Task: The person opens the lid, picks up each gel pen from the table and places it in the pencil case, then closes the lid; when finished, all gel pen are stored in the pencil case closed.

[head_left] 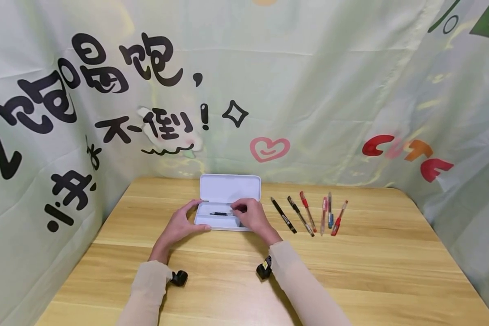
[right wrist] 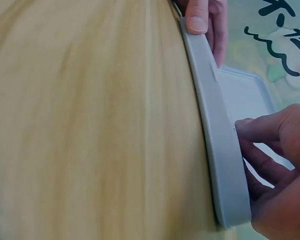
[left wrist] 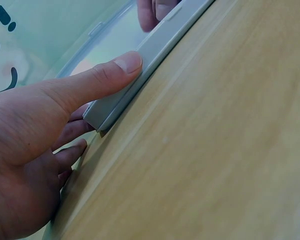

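Note:
A pale lavender pencil case (head_left: 218,222) lies on the table with its lid (head_left: 230,188) raised at the back. My left hand (head_left: 183,224) grips the case's left end; in the left wrist view the thumb (left wrist: 127,62) presses on the front wall and the other fingers lie behind the end. Inside the case is a dark-barrelled pen (head_left: 219,213), lying lengthwise. My right hand (head_left: 250,216) reaches over the case's right part, thumb and forefinger pinching at the pen's right end. From the right wrist, the case wall hides the pen.
Right of the case several pens lie loosely side by side: a black pen (head_left: 284,216), another dark pen (head_left: 300,216), red pens such as the outermost one (head_left: 339,218), and a blue pen (head_left: 330,210). A printed curtain (head_left: 309,90) hangs behind the wooden table (head_left: 375,271).

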Demonstrator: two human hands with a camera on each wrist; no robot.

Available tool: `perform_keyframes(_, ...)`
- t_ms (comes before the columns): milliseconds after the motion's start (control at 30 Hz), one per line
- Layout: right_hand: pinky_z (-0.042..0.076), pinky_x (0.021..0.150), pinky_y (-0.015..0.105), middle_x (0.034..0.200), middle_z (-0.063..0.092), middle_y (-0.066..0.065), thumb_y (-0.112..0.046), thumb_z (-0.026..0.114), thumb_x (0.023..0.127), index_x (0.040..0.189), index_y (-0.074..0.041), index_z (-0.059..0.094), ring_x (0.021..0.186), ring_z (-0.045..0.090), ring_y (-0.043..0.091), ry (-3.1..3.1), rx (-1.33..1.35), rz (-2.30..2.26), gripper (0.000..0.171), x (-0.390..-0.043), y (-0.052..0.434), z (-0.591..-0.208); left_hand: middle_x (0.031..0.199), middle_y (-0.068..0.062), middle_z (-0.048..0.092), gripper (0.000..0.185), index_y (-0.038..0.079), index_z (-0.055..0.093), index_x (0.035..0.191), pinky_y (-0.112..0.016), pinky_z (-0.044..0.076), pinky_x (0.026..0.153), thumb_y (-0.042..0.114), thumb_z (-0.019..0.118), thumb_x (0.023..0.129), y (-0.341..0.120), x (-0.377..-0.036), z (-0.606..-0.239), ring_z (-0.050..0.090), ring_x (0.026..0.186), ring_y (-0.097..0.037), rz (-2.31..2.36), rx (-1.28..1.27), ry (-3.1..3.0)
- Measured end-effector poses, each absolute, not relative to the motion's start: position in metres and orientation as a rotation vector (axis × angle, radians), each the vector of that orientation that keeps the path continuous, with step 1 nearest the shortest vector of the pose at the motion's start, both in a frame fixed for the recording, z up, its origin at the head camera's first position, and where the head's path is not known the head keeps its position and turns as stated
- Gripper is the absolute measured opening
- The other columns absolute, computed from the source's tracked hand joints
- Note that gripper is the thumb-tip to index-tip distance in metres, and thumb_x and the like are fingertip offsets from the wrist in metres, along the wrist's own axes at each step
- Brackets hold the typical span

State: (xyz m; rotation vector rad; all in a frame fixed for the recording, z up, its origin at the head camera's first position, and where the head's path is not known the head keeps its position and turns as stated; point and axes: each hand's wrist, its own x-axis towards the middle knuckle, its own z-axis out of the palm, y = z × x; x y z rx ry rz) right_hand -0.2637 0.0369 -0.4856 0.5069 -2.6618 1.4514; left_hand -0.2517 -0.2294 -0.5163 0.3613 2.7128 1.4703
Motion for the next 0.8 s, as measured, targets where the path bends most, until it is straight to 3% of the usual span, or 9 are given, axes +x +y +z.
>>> perform_keyframes(367,0.054,0.092,0.048,0.108,0.074,0.013,0.002,0.072,0.092,0.113,0.001,0.075,0.101,0.067,0.029,-2.548,0.473,1.532,0.021,-0.251,0.070,-0.459,0.159,-0.016,0.041,0.093,0.016,0.050,0.150,-0.065,0.021,0.118,0.035,0.096,0.072,-0.229,-0.251,-0.515,0.029,0.150,-0.039,1.460,0.363,2.719)
perform_keyframes(800,0.055,0.085,0.049,0.116,0.071,0.015,-0.006,0.072,0.096,0.128,-0.004,0.068,0.105,0.067,0.032,-2.463,0.296,1.378,0.032,-0.223,0.145,-0.438,0.161,-0.019,0.037,0.094,0.017,0.049,0.151,-0.067,0.021,0.118,0.039,0.095,0.072,-0.229,-0.251,-0.517,0.027,0.150,-0.041,1.437,0.345,2.727)
